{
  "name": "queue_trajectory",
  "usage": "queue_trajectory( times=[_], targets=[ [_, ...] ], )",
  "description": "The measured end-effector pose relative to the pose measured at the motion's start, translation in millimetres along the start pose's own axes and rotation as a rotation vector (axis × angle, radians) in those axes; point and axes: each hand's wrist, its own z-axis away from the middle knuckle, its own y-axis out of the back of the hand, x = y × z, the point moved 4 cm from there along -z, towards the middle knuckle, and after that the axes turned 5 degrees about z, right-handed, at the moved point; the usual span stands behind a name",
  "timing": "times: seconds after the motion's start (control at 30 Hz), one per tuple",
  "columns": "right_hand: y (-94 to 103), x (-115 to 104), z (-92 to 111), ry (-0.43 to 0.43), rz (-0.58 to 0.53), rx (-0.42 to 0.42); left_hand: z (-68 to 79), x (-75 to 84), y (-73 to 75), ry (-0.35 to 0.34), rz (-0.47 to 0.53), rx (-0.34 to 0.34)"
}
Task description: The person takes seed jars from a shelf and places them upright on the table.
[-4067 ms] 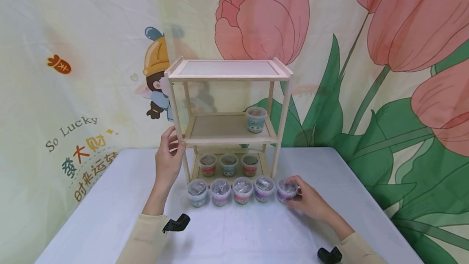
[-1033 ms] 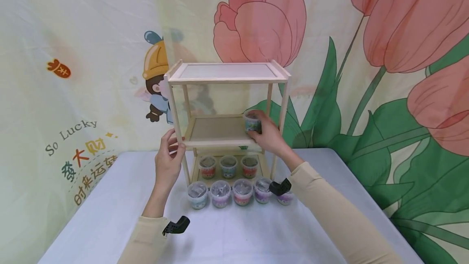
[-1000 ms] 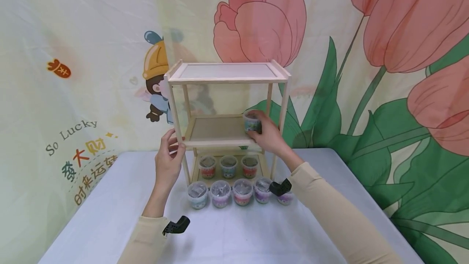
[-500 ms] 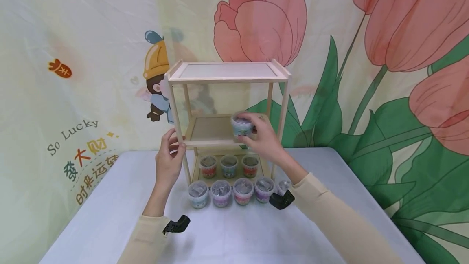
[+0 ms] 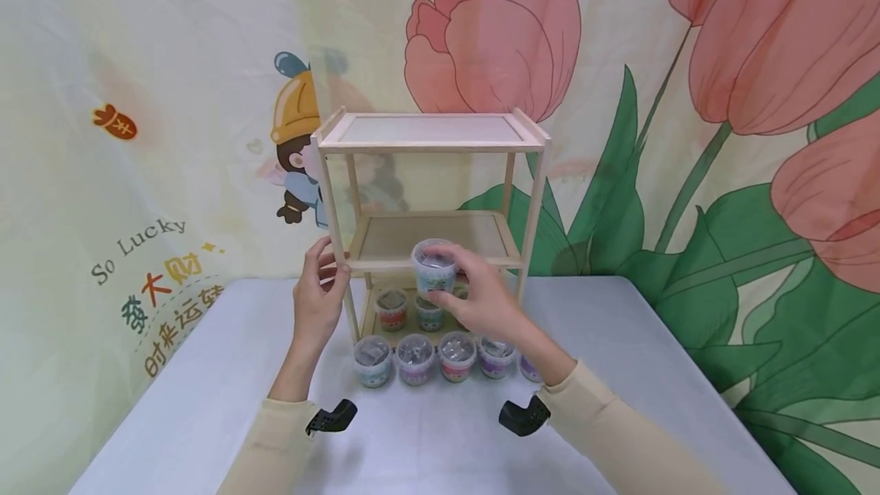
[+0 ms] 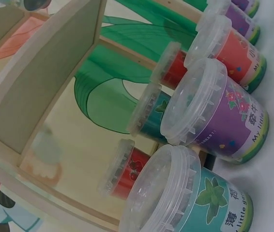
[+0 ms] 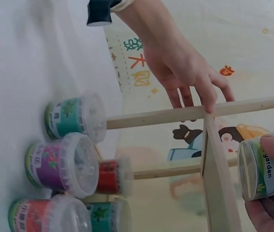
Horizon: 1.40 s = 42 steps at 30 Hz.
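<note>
My right hand (image 5: 484,296) pinches a small teal plastic tub (image 5: 433,275) with a clear top, thumb below and fingers at its rim. The tub hangs in front of the middle tier's front edge, upright or nearly so. In the right wrist view, the held tub (image 7: 267,169) shows printed lettering between the thumb and fingers. My left hand (image 5: 318,296) grips the left front post of a three-tier wooden rack (image 5: 374,239), where the middle tier joins it. In the right wrist view, the left hand's (image 7: 185,67) thumb lies at that joint.
A row of tubs stands on the white-covered table (image 5: 426,434) before the rack: a teal tub (image 5: 373,365), a purple tub (image 6: 231,121), a red tub (image 5: 457,361) and more purple ones. A red-labelled tub (image 5: 391,313) and others sit on the bottom tier, partly hidden.
My right hand has left the far-right purple tub, taken the teal tub off the middle tier's right side, and brought it left and forward. My left hand has stayed on the post.
</note>
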Motion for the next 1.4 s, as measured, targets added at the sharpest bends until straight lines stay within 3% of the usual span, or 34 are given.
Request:
queue_trajectory(
  times=[0.47,1.2,1.4],
  targets=[
    [-28.7,7,34,-0.069,-0.094,-0.055,1.5,-3.2,2.9,-0.007,-0.005,0.016],
    [-73.5,23,78,-0.128,-0.146,-0.102,0.6,-2.0,2.3,-0.019,0.012,0.005],
    [-86.4,27,87,-0.145,-0.115,-0.114,-0.1,-2.6,0.5,-0.008,0.01,0.003]
  ],
)
